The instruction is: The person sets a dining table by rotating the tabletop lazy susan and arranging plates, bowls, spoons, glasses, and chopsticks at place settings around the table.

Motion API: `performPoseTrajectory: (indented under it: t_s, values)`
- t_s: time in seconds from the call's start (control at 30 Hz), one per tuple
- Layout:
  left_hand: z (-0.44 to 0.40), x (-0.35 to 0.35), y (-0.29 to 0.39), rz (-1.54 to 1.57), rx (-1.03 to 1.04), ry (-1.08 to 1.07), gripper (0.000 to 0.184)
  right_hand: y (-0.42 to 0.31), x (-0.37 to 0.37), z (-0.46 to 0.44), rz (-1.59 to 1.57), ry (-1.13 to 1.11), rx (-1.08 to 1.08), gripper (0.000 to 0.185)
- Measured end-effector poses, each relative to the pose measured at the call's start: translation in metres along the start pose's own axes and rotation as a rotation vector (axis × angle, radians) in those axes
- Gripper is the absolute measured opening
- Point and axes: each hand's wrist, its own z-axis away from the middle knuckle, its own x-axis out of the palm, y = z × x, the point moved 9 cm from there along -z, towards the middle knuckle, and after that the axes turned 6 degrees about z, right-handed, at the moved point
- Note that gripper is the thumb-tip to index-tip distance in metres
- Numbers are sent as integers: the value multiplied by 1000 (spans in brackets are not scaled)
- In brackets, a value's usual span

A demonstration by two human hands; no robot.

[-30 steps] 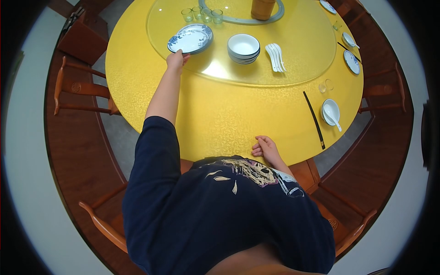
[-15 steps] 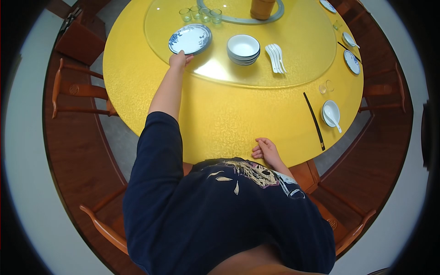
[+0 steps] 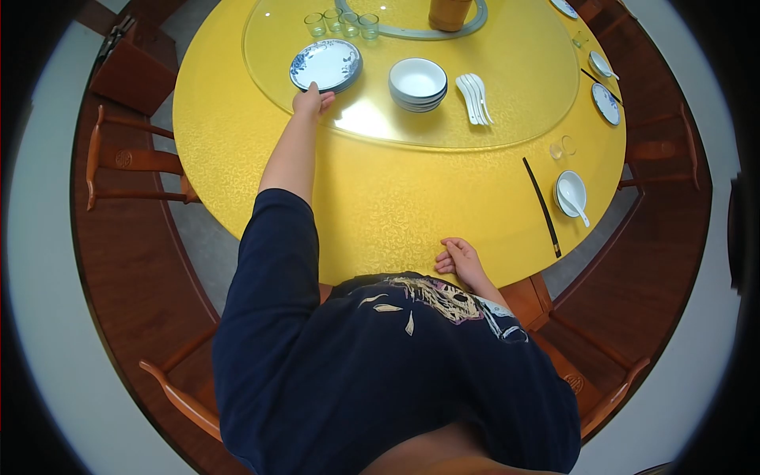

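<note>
My left hand (image 3: 312, 103) reaches out to a stack of white plates with blue floral rims (image 3: 326, 63) on the glass turntable. Its thumb lies over the near rim, and the fingers are at the edge below, partly hidden. How many plates it grips I cannot tell. My right hand (image 3: 459, 260) rests at the near table edge, its fingers loosely bent and apart, holding nothing. Right of the plates stands a stack of white bowls (image 3: 418, 79), with several white spoons (image 3: 473, 99) nested beside it.
Several small glasses (image 3: 348, 25) stand behind the plates. A brown wooden container (image 3: 451, 14) is at the turntable's middle. On the right of the yellow table (image 3: 380, 198) are black chopsticks (image 3: 541, 207), a bowl with a spoon (image 3: 570, 194) and a glass (image 3: 568, 145). Chairs (image 3: 142, 158) surround it.
The view has shifted very slightly. My left hand keeps its place at the near rim of the plates, and my right hand has not moved.
</note>
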Motion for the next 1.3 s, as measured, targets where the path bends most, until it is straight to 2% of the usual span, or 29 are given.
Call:
performPoseTrajectory:
  t_s: [0.13,0.27,0.33,0.4,0.5,0.57,0.67,0.83,1.03,1.13,1.23,1.3]
  values:
    - [25,-3,-12,107,-9,-27,42,2,-2,1,-42,13,27,29]
    - [71,-24,-46,172,-13,-136,37,-17,-34,6,-155,138,-37,29]
    - [95,-51,-71,101,-23,-137,34,-29,-79,8,-294,287,-132,27]
    - [121,-81,-99,226,-108,9,24,-34,-138,9,-409,442,-222,23]
    - [132,-102,-137,363,-133,-75,17,-38,-226,11,-529,672,-313,23]
    - [144,-103,-139,427,-99,-99,15,-41,-265,15,-531,825,-302,39]
    - [154,-97,-128,393,25,-103,16,-50,-294,15,-549,886,-234,44]
    - [157,-92,-123,286,48,-81,16,-68,-313,9,-421,933,-199,47]
    - [158,-91,-122,251,72,-84,15,-70,-323,-1,-329,857,-176,43]
    - [159,-91,-122,241,78,-80,15,-82,-320,19,-171,1027,-165,38]
    - [158,-91,-122,223,83,-74,15,-100,-322,45,-87,1175,-280,34]
    - [158,-91,-122,217,84,-71,15,-99,-336,52,-171,1237,-348,35]
